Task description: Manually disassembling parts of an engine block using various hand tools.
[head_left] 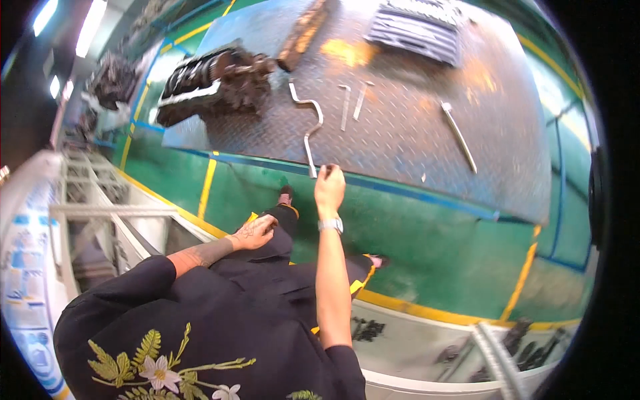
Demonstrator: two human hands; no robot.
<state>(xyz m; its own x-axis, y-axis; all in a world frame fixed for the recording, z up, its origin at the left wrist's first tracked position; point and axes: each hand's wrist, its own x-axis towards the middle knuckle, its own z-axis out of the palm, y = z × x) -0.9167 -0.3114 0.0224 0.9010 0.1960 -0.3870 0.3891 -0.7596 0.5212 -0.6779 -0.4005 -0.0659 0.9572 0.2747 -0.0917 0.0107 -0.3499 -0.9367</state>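
Observation:
My right hand (329, 191) reaches to the near edge of the metal-topped table (393, 143), its fingers curled. A small dark spot shows between thumb and fingers; I cannot make out what it is. Just left of the fingertips is the near end of a crank-shaped speed wrench (319, 120), which lies on the tabletop. Whether the hand touches it is unclear. My left hand (255, 233) rests over my left thigh, fingers loosely stretched, holding nothing. Beyond the right hand lie two slim bent-end wrenches (345, 110) (361, 101). A long-handled ratchet wrench (460, 138) lies farther right.
A dark, greasy engine block (223, 83) sits at the table's left. At the back are a long, rusty brown bar (305, 33) and a grey ribbed metal casting (417, 30). Pale metal racks (100, 210) stand left; the green floor (433, 253) carries yellow lines.

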